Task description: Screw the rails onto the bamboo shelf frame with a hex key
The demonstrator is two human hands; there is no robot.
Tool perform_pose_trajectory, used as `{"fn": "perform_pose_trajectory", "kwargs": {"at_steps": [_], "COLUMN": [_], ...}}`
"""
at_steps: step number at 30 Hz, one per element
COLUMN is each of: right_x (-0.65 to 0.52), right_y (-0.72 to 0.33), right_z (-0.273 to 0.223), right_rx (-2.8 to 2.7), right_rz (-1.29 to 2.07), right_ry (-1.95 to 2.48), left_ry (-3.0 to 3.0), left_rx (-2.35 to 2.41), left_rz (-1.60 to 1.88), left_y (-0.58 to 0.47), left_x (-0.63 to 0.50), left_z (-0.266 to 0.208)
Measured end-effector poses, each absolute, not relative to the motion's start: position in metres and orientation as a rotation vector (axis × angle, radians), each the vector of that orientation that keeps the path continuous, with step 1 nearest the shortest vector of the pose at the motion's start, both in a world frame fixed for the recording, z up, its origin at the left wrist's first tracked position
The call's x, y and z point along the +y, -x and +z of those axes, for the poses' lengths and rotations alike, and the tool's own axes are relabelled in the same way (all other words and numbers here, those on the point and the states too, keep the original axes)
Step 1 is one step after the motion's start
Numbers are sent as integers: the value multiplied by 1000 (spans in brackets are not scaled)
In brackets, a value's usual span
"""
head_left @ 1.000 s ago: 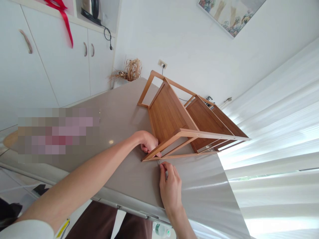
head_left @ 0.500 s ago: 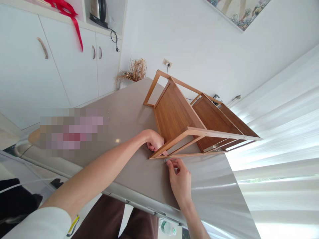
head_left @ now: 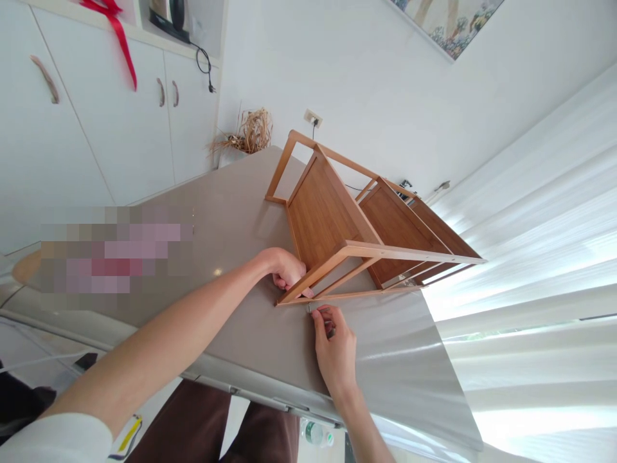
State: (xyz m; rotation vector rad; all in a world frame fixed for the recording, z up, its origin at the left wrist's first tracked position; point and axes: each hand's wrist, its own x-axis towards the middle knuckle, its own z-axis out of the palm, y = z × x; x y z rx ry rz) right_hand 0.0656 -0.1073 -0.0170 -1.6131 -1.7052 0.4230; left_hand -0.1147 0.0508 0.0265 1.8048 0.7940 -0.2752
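Observation:
A wooden shelf rack [head_left: 328,206] with several brown panels lies on its side on the grey table [head_left: 231,212]. My left hand [head_left: 289,270] is closed at the rack's near corner, its fingers curled and partly hidden behind the slanting frame bar. One fingertip shows through beneath that bar. Just outside the lowest rail, my right hand [head_left: 335,341] pinches a thin metal rod [head_left: 309,308] between thumb and fingers. The rod's tip points at the rail; whether it sits in a hole I cannot tell.
A blurred-out pinkish item [head_left: 120,251] lies on the table's left part. Dried plants [head_left: 253,132] stand at the far end by the wall. White cabinets [head_left: 96,109] hold a kettle [head_left: 168,16] and red ribbon [head_left: 120,45]. White curtains [head_left: 520,257] hang at right.
The whole view has shifted, so everything appears slightly further left. Both hands keep their places at the rack's near corner; the right fingers have barely changed their pinch.

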Motion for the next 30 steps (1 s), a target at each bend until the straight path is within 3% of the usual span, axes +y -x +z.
{"fn": "perform_pose_trajectory", "kwargs": {"at_steps": [9, 17, 26, 30], "right_x": [-108, -111, -107, -107], "right_y": [-65, -62, -59, -61], "right_z": [-23, -18, -12, -11], "right_rx": [-1937, -2306, -2099, -2095], "right_rz": [102, -457, -124, -155], "right_ry": [1515, 1397, 1500, 1466], "left_ry": [-1811, -1804, -1779, -1779], "left_rx": [796, 779, 771, 769], "left_rz": [-276, -275, -286, -284], "left_y": [115, 114, 115, 115], "left_x": [49, 49, 49, 50], "left_z": [30, 29, 30, 30]}}
